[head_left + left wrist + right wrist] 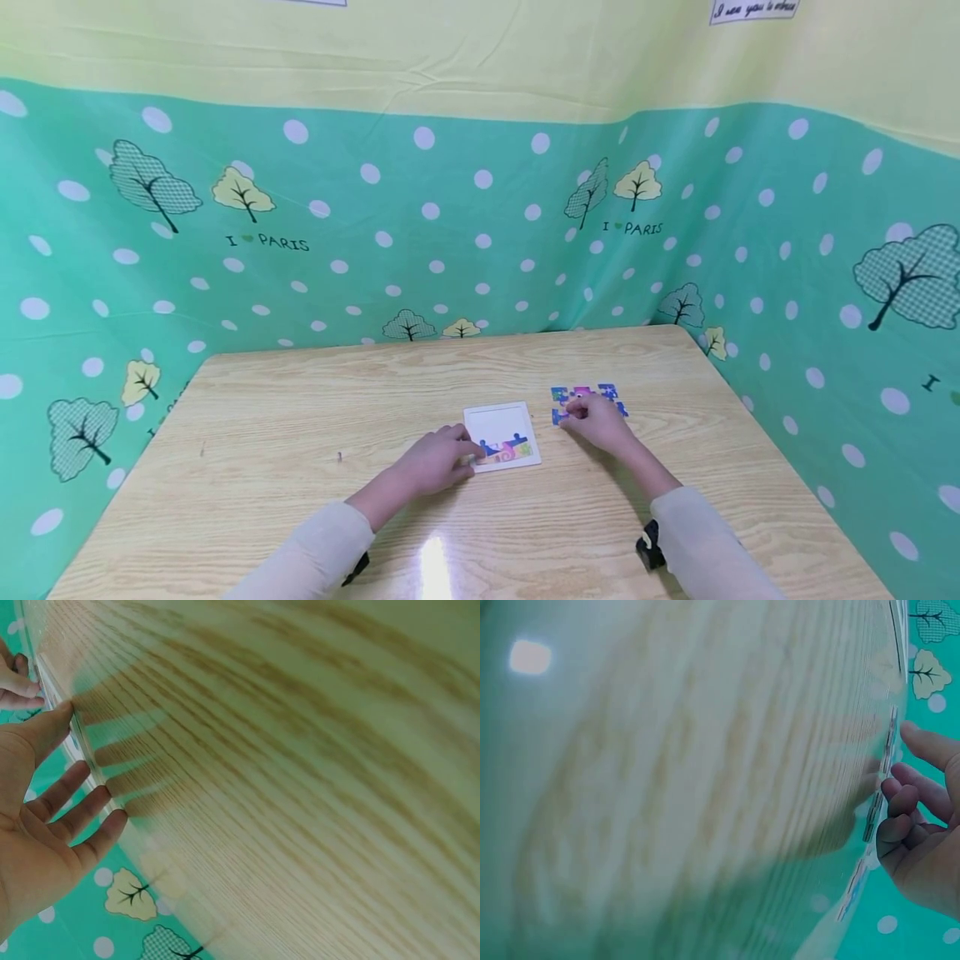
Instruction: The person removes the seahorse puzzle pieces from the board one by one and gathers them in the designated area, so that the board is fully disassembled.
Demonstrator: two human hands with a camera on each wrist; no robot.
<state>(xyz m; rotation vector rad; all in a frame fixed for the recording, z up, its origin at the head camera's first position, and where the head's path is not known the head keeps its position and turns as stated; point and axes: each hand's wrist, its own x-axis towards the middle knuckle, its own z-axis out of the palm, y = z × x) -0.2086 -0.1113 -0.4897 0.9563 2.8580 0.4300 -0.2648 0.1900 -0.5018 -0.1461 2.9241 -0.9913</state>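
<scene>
A white puzzle tray (495, 410) lies on the table, with joined pieces (510, 451) along its near side showing a pink curl, sand and blue. My left hand (437, 460) rests at the tray's left edge, a finger over its lower left corner. In the left wrist view that hand's fingers (99, 841) are spread and fairly straight. To the right of the tray lies a group of loose jigsaw pieces (609, 392) in blue, pink and green. Over its near part is my right hand (602, 425), hiding some pieces. The right wrist view shows thumb and index finger apart, other fingers bent.
The wooden table (300, 417) runs back to a green dotted curtain (480, 208) at the rear and right. A small dark mark (340, 457) shows left of the tray. A black wrist strap (651, 546) sits by the right sleeve.
</scene>
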